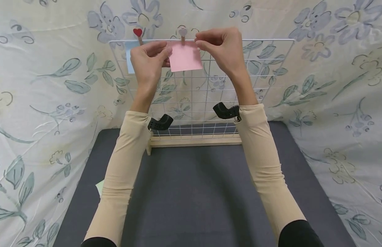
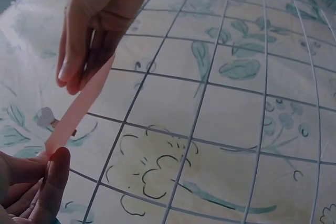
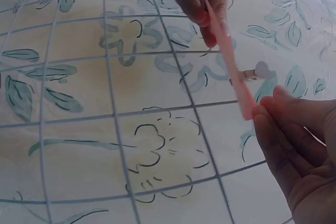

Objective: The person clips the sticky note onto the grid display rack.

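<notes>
A pink paper note [image 1: 185, 58] hangs at the top wire of a white wire grid [image 1: 206, 91]. A small wooden clothespin [image 1: 183, 38] with a pale heart sits over the note's top edge. My left hand [image 1: 149, 61] pinches the note's left edge between thumb and fingers, as the left wrist view also shows with the note [image 2: 81, 106] seen edge-on. At the upper right corner, my right hand [image 1: 226, 49] pinches the note with thumb and fingertips. In the right wrist view, the clothespin [image 3: 254, 73] sticks out behind the note [image 3: 228, 61].
A blue paper note [image 1: 130, 51] hangs left of the pink one, under a clothespin with a red heart [image 1: 137, 33]. The grid stands in a wooden base [image 1: 195, 141] on a dark grey table [image 1: 191, 192]. A green paper [image 1: 100, 187] lies partly behind the left forearm. Floral cloth [image 1: 48, 103] surrounds the table.
</notes>
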### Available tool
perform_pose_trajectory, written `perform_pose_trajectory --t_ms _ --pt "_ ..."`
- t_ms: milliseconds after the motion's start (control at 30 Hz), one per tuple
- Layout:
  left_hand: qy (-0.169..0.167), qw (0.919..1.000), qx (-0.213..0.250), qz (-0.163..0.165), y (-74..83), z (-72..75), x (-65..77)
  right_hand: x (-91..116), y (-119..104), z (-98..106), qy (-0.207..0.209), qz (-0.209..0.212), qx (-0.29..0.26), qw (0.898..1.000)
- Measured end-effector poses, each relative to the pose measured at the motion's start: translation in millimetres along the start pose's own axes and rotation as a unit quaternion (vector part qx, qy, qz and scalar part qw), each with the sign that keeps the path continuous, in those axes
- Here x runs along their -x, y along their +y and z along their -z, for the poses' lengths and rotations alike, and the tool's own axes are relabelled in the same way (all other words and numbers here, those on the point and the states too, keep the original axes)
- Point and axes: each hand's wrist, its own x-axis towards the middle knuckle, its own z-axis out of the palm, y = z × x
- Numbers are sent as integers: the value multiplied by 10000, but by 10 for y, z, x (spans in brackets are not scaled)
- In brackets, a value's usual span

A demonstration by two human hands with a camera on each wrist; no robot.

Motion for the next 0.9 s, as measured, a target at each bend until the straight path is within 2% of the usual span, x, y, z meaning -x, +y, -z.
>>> perform_pose_trajectory --t_ms 167,467,700,900 --pt "-15 10000 -27 -19 -21 26 56 116 76 -4 -66 -136 -91 9998" --pt "-207 9997 -126 -49 -65 36 275 297 215 10 -50 -76 -43 9999" --pt "-208 9994 234 -173 -150 64 331 380 276 25 -15 -127 -361 9993" --pt "-205 9991 343 -166 -172 79 368 434 274 1 -92 -184 -348 9992"
